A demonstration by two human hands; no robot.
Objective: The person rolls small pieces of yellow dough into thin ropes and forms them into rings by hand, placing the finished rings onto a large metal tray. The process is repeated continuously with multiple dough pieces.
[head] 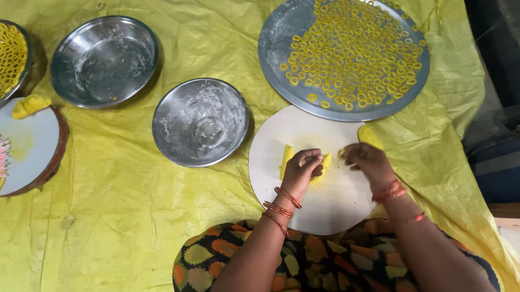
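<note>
Down on the yellow sheet (pixel 122 216) spread over the floor, the person sits with a round white board (pixel 327 207) just in front of the lap. The left hand (pixel 301 168) is curled shut around a lump of yellow dough (pixel 324 165), which pokes out on its right side; a short strip of dough (pixel 286 159) lies upright on the board just to the left of that hand. The right hand (pixel 367 159) is pinched closed on a tiny bit of dough at its fingertips, a small gap away from the left. Another dough lump (pixel 368 135) rests at the board's far edge, touching the back of the right hand, so the right hand is clearly the nearer one to it.

Beyond the board sits a big steel tray (pixel 276 53) covered with small yellow rings (pixel 357 51). Two empty steel bowls (pixel 104 60) stand to the left, the nearer one just beside the board. At the far left is a second board (pixel 32 142) with its own dough.
</note>
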